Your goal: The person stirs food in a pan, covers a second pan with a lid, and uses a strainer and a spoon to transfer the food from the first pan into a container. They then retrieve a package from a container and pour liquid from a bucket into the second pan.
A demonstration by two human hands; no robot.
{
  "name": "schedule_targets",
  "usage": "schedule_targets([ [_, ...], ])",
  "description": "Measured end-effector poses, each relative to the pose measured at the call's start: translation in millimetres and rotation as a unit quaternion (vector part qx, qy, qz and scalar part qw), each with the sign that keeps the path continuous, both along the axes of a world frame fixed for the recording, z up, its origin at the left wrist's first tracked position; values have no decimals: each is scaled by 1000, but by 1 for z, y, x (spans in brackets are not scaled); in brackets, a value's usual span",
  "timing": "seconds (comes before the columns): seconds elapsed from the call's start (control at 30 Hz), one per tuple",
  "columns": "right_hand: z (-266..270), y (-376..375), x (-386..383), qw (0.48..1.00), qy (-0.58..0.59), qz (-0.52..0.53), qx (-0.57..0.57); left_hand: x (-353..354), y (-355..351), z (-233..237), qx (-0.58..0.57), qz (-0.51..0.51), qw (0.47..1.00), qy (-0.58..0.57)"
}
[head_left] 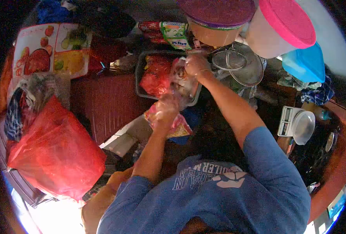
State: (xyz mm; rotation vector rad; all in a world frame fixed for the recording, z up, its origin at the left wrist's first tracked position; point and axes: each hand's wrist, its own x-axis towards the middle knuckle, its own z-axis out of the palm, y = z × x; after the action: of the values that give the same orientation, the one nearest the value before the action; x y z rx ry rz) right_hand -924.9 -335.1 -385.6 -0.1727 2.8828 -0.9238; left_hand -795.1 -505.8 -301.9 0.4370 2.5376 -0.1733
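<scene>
A grey rectangular tub [140,89] holds a red plastic bag [155,76] on its left side and a clear bag with pale contents [184,80] on its right. Over the tub's upper right part is my right hand [197,65], its fingers bent at the top of the clear bag. My left hand [166,108], blurred by motion, is at the tub's near edge, by the lower end of the clear bag. A pink and yellow packet [180,126] lies just under and beside it. What the left fingers hold cannot be made out.
Tubs with purple [220,11] and pink [288,21] lids stand at the back, near metal strainers [229,60]. A white scale [286,121] is at the right. A large red bag [60,152] fills the left, below a fruit-print sheet [50,50].
</scene>
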Motion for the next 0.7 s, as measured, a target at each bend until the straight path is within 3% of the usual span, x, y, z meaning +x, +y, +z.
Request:
schedule_targets([
  [0.07,-15,23,3,978,199,67,11,-31,10,-8,40,38,998,-11],
  [0.1,-12,27,5,977,200,69,17,-41,20,-18,47,39,998,-10],
  [0.17,-6,32,8,984,149,85,-50,-60,47,-38,145,-59,974,161],
  [0.2,-22,36,7,984,151,84,-41,-75,56,-45,154,-60,972,164],
  [0.23,-51,39,8,969,18,46,-243,-89,63,-52,93,-23,992,80],
  [0.27,-68,44,9,895,-115,3,-432,-100,70,-59,30,13,999,-6],
  [0.3,-58,49,11,898,-115,1,-425,-108,69,-82,36,19,999,-17],
  [0.37,-25,50,22,974,-79,-56,-204,-120,63,-137,74,9,997,5],
  [0.4,-31,52,26,940,-108,-80,-313,-125,60,-159,92,4,996,15],
  [0.5,30,53,42,970,-76,-59,-224,-135,52,-203,146,-7,988,42],
  [0.53,19,50,38,970,-76,-63,-222,-138,49,-213,167,-15,984,51],
  [0.6,-37,43,29,946,-20,19,-324,-139,43,-231,213,-31,974,72],
  [0.7,-36,35,24,924,-23,-73,-376,-130,32,-244,254,-60,960,100],
])
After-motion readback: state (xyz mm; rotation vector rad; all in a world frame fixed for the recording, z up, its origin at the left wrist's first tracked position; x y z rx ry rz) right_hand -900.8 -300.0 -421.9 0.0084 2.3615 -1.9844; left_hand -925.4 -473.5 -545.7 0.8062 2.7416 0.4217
